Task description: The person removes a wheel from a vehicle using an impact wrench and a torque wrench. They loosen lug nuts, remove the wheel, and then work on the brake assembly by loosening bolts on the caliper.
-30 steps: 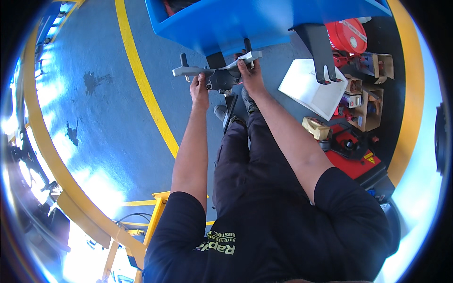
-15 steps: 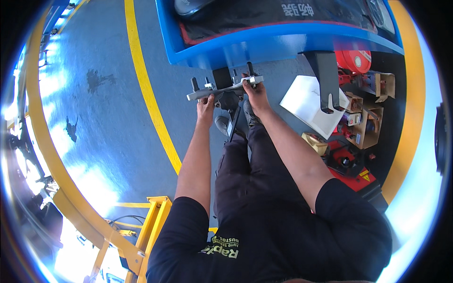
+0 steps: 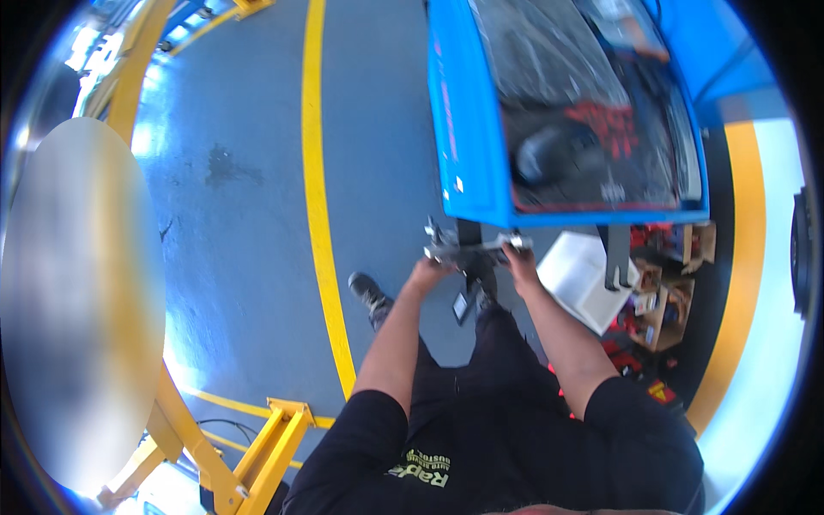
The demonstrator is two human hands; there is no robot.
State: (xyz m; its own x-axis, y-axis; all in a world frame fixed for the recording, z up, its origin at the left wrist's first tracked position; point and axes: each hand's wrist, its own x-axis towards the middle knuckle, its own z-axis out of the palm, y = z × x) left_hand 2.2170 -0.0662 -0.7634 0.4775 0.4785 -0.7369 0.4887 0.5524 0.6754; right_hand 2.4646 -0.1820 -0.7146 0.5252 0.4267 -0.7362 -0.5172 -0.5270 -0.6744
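Left hand (image 3: pixel 431 273): grasping the left portion of a silver clamp bracket (image 3: pixel 468 251). Right hand (image 3: pixel 520 264): grasping its right end. Step, as judged: two-handed support, bracket between the hands; moving it calls for even grip, clear of the blue cabinet (image 3: pixel 470 163) just beyond. Right of right hand: black forked hook (image 3: pixel 616 256).

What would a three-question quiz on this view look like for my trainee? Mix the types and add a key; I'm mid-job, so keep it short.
1. Fill in: the left hand and right hand both hold a grey ____.
2. True or false: the yellow floor stripe lies to the left of both hands.
3. Which hand is nearer the white object on the floor: A, left; B, right?

Key: 1, metal crosspiece; 2, true; 3, B.
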